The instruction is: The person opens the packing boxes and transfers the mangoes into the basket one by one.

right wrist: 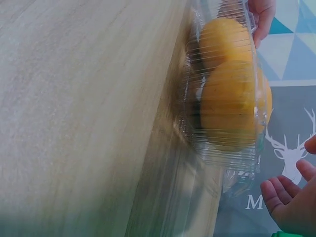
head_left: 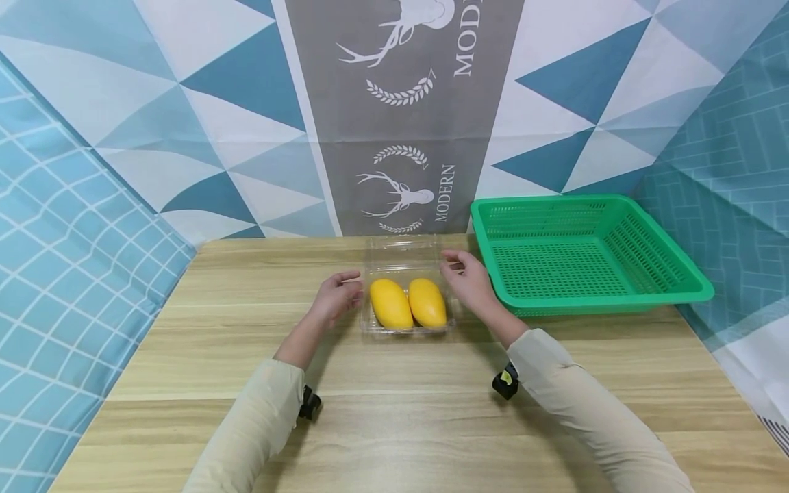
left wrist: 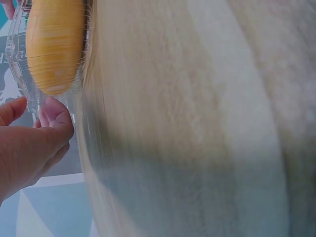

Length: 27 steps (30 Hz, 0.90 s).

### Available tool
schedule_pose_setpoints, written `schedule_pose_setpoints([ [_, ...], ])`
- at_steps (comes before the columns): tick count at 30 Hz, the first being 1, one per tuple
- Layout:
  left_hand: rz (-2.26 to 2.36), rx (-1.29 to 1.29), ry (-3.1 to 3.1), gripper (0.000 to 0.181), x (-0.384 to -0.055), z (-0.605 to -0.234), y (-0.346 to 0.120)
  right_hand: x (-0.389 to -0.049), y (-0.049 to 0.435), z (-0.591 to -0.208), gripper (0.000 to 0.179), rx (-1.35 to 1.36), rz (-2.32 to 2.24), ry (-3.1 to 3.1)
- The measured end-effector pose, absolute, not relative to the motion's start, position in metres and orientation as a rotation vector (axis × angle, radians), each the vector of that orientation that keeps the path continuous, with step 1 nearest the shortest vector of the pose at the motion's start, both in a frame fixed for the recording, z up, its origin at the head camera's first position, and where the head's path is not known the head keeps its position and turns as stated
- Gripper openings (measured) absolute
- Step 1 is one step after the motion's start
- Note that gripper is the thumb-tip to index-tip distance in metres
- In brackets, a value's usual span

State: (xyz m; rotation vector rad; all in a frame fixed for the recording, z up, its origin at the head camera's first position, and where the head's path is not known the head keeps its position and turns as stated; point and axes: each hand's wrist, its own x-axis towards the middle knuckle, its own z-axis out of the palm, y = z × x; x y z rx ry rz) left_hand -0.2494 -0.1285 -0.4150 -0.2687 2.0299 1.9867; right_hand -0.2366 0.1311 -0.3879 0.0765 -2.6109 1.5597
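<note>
Two yellow mangoes [head_left: 391, 305] lie side by side in a clear plastic clamshell box [head_left: 407, 331] on the table. The box's lid [head_left: 403, 252] is folded back toward the wall. My left hand [head_left: 337, 296] is at the box's left side, fingers loosely bent. In the left wrist view its fingertips [left wrist: 57, 111] are right at the end of the box, thumb and forefinger apart. On the other side, my right hand [head_left: 468, 279] is beside the lid's right edge. The right wrist view shows its fingers [right wrist: 276, 190] relaxed and holding nothing, a little away from the plastic.
A green plastic basket [head_left: 592, 301] with a perforated floor and sides stands at the back right, close to my right forearm. Behind the wooden table [head_left: 394, 424] hangs a patterned cloth wall [head_left: 240, 137]. Blue tile-patterned cloth borders the left side.
</note>
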Motion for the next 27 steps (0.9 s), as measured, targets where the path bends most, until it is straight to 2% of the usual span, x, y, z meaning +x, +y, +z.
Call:
schedule_pose_setpoints([
  [27,2.008,-0.262,2.009,0.045,-0.249,-0.416,-0.128,-0.218,0.122,-0.379,0.043,0.233,1.464,-2.807],
])
